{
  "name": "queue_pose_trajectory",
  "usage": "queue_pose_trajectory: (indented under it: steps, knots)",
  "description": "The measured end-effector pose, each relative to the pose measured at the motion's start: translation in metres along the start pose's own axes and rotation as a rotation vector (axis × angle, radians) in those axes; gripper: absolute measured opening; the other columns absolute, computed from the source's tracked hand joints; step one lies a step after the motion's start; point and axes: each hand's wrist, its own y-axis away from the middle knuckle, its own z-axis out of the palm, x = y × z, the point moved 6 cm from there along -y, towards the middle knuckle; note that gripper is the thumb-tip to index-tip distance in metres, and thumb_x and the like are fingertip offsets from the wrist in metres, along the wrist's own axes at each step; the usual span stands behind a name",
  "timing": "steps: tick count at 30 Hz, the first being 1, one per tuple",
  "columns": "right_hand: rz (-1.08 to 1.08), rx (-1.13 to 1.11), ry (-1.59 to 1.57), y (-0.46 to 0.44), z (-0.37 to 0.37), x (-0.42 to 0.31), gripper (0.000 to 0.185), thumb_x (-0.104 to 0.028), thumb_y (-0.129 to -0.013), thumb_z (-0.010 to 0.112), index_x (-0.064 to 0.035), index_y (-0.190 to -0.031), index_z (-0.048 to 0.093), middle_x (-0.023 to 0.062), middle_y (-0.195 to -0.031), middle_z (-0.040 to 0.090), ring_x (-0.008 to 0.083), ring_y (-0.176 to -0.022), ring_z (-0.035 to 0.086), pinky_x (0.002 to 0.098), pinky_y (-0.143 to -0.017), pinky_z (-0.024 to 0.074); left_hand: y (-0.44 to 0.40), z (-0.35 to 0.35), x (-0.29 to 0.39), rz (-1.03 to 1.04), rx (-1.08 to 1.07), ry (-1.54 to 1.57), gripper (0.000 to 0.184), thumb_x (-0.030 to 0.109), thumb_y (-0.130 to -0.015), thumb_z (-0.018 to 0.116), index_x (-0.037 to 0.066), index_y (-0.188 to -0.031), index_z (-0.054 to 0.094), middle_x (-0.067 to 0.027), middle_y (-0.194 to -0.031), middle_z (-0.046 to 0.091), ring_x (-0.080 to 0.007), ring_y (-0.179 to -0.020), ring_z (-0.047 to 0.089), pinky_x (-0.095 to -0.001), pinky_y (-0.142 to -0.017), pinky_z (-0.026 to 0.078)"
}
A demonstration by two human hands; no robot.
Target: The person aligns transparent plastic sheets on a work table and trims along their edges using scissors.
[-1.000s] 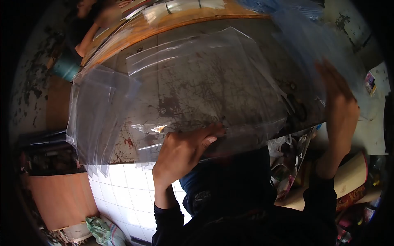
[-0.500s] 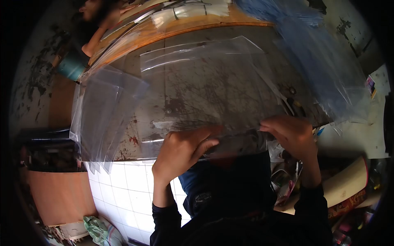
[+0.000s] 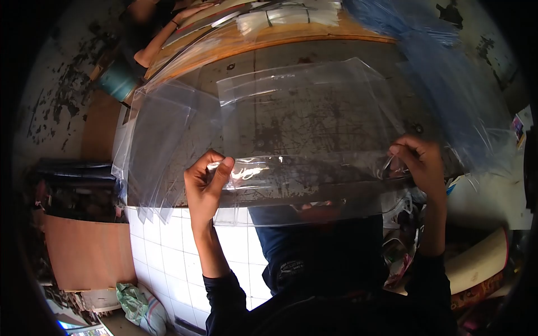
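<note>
A clear plastic sheet [image 3: 314, 171] stretches between my two hands at the front edge of the scratched dark table [image 3: 330, 49]. My left hand [image 3: 207, 182] is closed on the sheet's left side, thumb pressed against the fingers. At the sheet's right side, my right hand [image 3: 420, 159] pinches the film between thumb and fingers. The near part of the sheet hangs past the table edge over my lap, and its far part lies flat on the tabletop. Glare shows on the film beside my left hand.
More clear plastic sheets [image 3: 159, 126] lie fanned on the table's left, some overhanging the front edge. Bluish plastic film [image 3: 448, 89] is heaped at the right. Behind is a wooden board [image 3: 218, 53] with bundled plastic. Another person's arm [image 3: 159, 42] reaches in there.
My left hand has moved left and up, now gripping the sheet's left side. My right hand remains at its right side. The sheet's near edge is lifted and stretched out between them.
</note>
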Motion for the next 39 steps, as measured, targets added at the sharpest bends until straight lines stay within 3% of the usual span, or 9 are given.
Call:
queue_pose_trajectory:
  steps: [9,13,20,21,24,28,33,37,39]
  knots:
    - [0.219,-0.184,-0.460,0.016,0.051,-0.022,0.016,-0.010,-0.086,0.056,0.0047,-0.086,0.061,0.0122,-0.069,0.064,0.0174,-0.060,0.065,0.0237,-0.051,0.0520,-0.091,-0.049,0.095,0.295,-0.222,-0.709,0.013,0.012,-0.083,0.059,0.000,-0.083,0.063,-0.0045,-0.070,0.061,-0.0106,-0.062,0.055,-0.0254,-0.058,0.042]
    - [0.259,-0.194,-0.805,0.015,0.117,-0.044,0.018,-0.010,-0.088,0.052,0.0065,-0.090,0.059,0.0168,-0.076,0.064,0.0213,-0.068,0.066,0.0279,-0.058,0.0556,-0.104,-0.077,0.199,0.601,0.157,-1.389,0.028,0.023,-0.084,0.056,0.007,-0.107,0.058,-0.0119,-0.101,0.061,-0.0252,-0.089,0.059,-0.0335,-0.079,0.043]
    - [-0.023,-0.518,-1.591,-0.021,0.182,-0.152,0.018,-0.015,-0.091,0.049,0.0011,-0.097,0.054,0.0121,-0.084,0.063,0.0198,-0.074,0.065,0.0288,-0.057,0.0565,0.049,0.022,0.200,0.661,0.076,-1.631,0.069,0.060,-0.086,0.033,0.001,-0.118,0.053,-0.0157,-0.117,0.055,-0.0325,-0.111,0.051,-0.0527,-0.095,0.036]
    - [-0.012,-0.473,-1.539,-0.024,0.177,-0.164,0.019,-0.015,-0.091,0.048,0.0016,-0.099,0.053,0.0123,-0.084,0.062,0.0199,-0.074,0.065,0.0289,-0.057,0.0566,0.056,0.035,0.202,0.885,0.215,-1.660,0.057,0.059,-0.080,0.049,0.008,-0.101,0.063,-0.0044,-0.095,0.067,-0.0247,-0.104,0.057,-0.0403,-0.090,0.042]
    - [-0.005,-0.419,-1.534,-0.025,0.174,-0.170,0.021,-0.015,-0.092,0.047,0.0028,-0.101,0.052,0.0133,-0.086,0.061,0.0203,-0.076,0.064,0.0302,-0.056,0.0571,0.050,0.031,0.206,0.748,0.326,-1.609,0.070,0.068,-0.079,0.040,0.012,-0.115,0.058,-0.0104,-0.111,0.061,-0.0330,-0.113,0.050,-0.0438,-0.104,0.028]
    - [0.045,-0.037,-1.418,-0.014,0.146,-0.127,0.021,-0.017,-0.090,0.051,0.0027,-0.094,0.056,0.0119,-0.083,0.062,0.0139,-0.065,0.062,0.0260,-0.051,0.0553,0.035,0.047,0.173,0.650,-0.007,-1.698,0.084,0.075,-0.072,0.040,0.005,-0.117,0.055,-0.0136,-0.118,0.055,-0.0307,-0.108,0.053,-0.0447,-0.091,0.039]
    - [0.092,0.315,-0.950,0.014,0.076,-0.052,0.014,-0.009,-0.088,0.055,0.0034,-0.093,0.059,0.0100,-0.079,0.064,0.0122,-0.069,0.063,0.0241,-0.053,0.0543,0.044,0.109,0.140,0.987,-0.208,-1.477,0.064,0.072,-0.071,0.046,0.024,-0.111,0.059,0.0014,-0.119,0.055,-0.0184,-0.116,0.046,-0.0466,-0.104,0.023]
    - [0.213,0.411,-0.740,0.020,0.030,-0.013,0.016,-0.010,-0.089,0.053,0.0034,-0.095,0.058,0.0103,-0.076,0.064,0.0132,-0.062,0.063,0.0222,-0.051,0.0528,0.037,0.129,0.113,1.174,-0.003,-1.030,0.067,0.055,-0.067,0.067,0.039,-0.126,0.041,-0.0123,-0.141,0.027,-0.0344,-0.127,0.031,-0.0628,-0.101,0.013]
    - [0.270,0.536,-0.630,0.023,0.011,0.008,0.016,-0.009,-0.089,0.051,0.0042,-0.094,0.058,0.0117,-0.074,0.064,0.0166,-0.060,0.064,0.0230,-0.050,0.0527,0.025,0.131,0.090,0.762,-0.225,-1.015,0.078,0.042,-0.063,0.075,0.041,-0.130,0.035,-0.0184,-0.144,0.015,-0.0414,-0.129,0.024,-0.0673,-0.099,0.010]
